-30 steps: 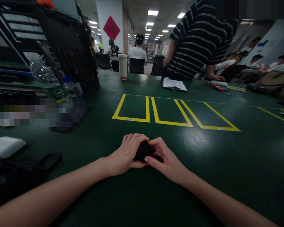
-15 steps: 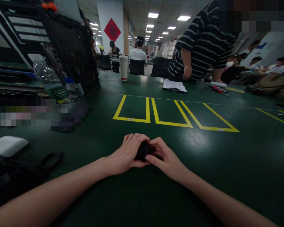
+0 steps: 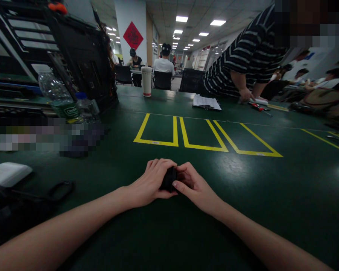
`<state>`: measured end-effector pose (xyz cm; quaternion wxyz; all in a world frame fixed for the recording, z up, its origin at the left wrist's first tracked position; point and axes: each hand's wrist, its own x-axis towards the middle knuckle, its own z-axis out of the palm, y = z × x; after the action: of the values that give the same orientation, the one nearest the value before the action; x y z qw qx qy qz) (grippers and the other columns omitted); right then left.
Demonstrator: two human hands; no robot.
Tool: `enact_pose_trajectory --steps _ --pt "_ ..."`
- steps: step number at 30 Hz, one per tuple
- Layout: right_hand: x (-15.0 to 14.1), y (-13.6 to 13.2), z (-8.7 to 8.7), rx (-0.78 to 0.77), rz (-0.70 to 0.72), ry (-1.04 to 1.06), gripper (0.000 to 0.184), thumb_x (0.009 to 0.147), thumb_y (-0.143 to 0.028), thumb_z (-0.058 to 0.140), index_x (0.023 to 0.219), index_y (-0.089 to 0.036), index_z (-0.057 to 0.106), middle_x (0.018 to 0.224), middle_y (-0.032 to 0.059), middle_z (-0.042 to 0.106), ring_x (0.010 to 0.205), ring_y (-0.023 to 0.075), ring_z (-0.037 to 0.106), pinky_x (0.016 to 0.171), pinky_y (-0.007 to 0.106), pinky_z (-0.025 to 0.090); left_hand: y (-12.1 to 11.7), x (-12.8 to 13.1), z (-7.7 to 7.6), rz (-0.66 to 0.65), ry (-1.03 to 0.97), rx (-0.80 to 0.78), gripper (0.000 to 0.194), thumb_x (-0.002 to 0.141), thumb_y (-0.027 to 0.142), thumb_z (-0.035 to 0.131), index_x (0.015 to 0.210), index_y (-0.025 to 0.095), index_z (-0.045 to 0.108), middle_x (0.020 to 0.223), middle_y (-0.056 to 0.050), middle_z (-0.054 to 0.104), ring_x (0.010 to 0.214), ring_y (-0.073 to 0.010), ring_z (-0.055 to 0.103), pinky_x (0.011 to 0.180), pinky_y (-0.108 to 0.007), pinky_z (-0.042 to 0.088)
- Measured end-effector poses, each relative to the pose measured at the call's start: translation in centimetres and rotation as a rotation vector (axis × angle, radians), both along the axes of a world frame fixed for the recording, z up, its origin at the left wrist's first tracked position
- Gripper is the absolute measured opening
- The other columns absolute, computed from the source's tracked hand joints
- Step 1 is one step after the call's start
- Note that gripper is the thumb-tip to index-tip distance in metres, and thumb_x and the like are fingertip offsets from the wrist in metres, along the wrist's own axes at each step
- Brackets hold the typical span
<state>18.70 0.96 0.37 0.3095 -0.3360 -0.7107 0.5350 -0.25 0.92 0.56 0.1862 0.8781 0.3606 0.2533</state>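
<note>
Both my hands rest together on the dark green table (image 3: pixel 271 195), near its front middle. My left hand (image 3: pixel 151 184) is curled around a small black object (image 3: pixel 169 177), fingers wrapped over its top. My right hand (image 3: pixel 194 186) closes on the same black object from the right, thumb and fingers pinching its side. Most of the object is hidden between my fingers, so I cannot make out what it is.
Yellow tape rectangles (image 3: pixel 197 137) mark the table ahead. A water bottle (image 3: pixel 58 94) and black racks (image 3: pixel 81 56) stand at left, a white pad (image 3: pixel 7 175) and black strap (image 3: pixel 59 188) near left. A clipboard (image 3: pixel 206 102), white cup (image 3: pixel 146 79) and a person in a striped shirt (image 3: pixel 248 52) are beyond.
My hands stay clasped on the black object, almost still. The person in the striped shirt has leaned further right and put a hand down on the far table.
</note>
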Motion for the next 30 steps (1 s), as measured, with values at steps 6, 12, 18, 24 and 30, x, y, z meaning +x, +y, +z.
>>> enact_pose_trajectory --steps 6,12,18,24,30 --pt "-0.1 0.3 -0.4 0.058 -0.019 0.029 0.012 0.084 -0.024 0.052 0.096 -0.024 0.047 0.098 0.0016 0.053 0.092 0.0165 0.056 0.072 0.031 0.05 0.1 0.0 0.3 -0.001 0.02 0.015 0.056 0.075 0.028 0.064 0.119 0.024 0.03 0.115 -0.006 0.044 0.1 -0.024 0.045 0.088 -0.04 0.034" --pt "-0.7 1.4 -1.0 0.039 -0.102 0.089 0.015 0.083 -0.023 0.054 0.096 -0.023 0.048 0.097 0.0008 0.055 0.091 0.0159 0.057 0.077 0.032 0.049 0.8 0.3 -0.2 0.041 0.013 0.121 0.056 0.074 0.03 0.065 0.117 0.022 0.03 0.112 -0.007 0.046 0.1 -0.0251 0.046 0.088 -0.042 0.034" --pt "-0.5 0.7 -0.9 0.091 -0.067 0.043 0.015 0.083 -0.023 0.052 0.098 -0.024 0.048 0.098 0.0013 0.053 0.094 0.0171 0.056 0.077 0.034 0.05 1.0 0.3 -1.0 0.075 0.021 0.126 0.054 0.074 0.031 0.064 0.117 0.021 0.033 0.109 -0.008 0.046 0.095 -0.0245 0.046 0.084 -0.04 0.035" --pt "-0.5 0.3 -0.8 0.129 -0.057 0.066 0.016 0.083 -0.024 0.053 0.097 -0.025 0.046 0.097 0.0005 0.052 0.092 0.017 0.057 0.075 0.034 0.05 0.7 0.3 -0.7 0.076 0.02 0.132 0.055 0.074 0.03 0.064 0.117 0.022 0.032 0.11 -0.008 0.046 0.097 -0.0249 0.046 0.085 -0.04 0.035" --pt "-0.8 0.5 -0.9 0.11 -0.122 0.055 0.021 0.083 -0.026 0.052 0.102 -0.022 0.044 0.102 0.0028 0.051 0.094 0.0173 0.055 0.076 0.033 0.05 0.2 0.3 0.1 0.071 0.019 0.114 0.053 0.075 0.031 0.062 0.117 0.022 0.032 0.109 -0.008 0.047 0.097 -0.0254 0.047 0.085 -0.041 0.035"
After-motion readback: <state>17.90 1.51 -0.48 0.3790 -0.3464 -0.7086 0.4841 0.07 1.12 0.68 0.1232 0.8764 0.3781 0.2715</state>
